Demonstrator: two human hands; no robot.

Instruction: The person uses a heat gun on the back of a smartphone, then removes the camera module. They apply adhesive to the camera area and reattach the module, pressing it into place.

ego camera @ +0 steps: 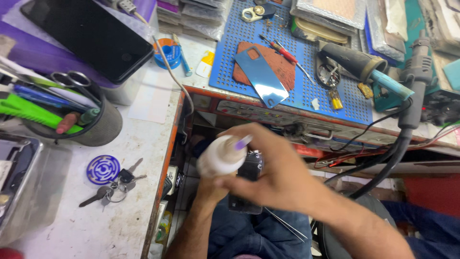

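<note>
Left hand: the left hand (211, 189) comes up from below the bench edge, its grip wrapped round the base of a white bottle (221, 159), mostly hidden behind that bottle.
Right hand: the right hand (275, 175) reaches across from the right; thumb and fingers close on the bottle's upper end beside a purple cap (242, 142). Both are motion-blurred, so whether the fingers pinch the cap itself cannot be told.
Bottle position: held in the air over the lap, in front of the bench's orange front edge, tilted with the cap end up and to the right.
Behind the hands: a dark phone-like object (249, 184) sits under the right hand, largely covered, its kind unclear; two thin metal rods (287, 226) lie across the blue trousers below.
Blue mat: a blue perforated mat (354, 103) on the upper bench carries a blue phone back cover (261, 76) resting on a brown pad (280, 64), a red-handled screwdriver (282, 50) and a hot-air handle (357, 62).
Left bench: a grey cup (103, 127) of pens and scissors, a blue round disc (103, 169) with a bunch of keys (117, 184) just beside it, and a black tablet (88, 36) farther back.
Cut off: a clear plastic tray (28, 192) runs off the left edge.
</note>
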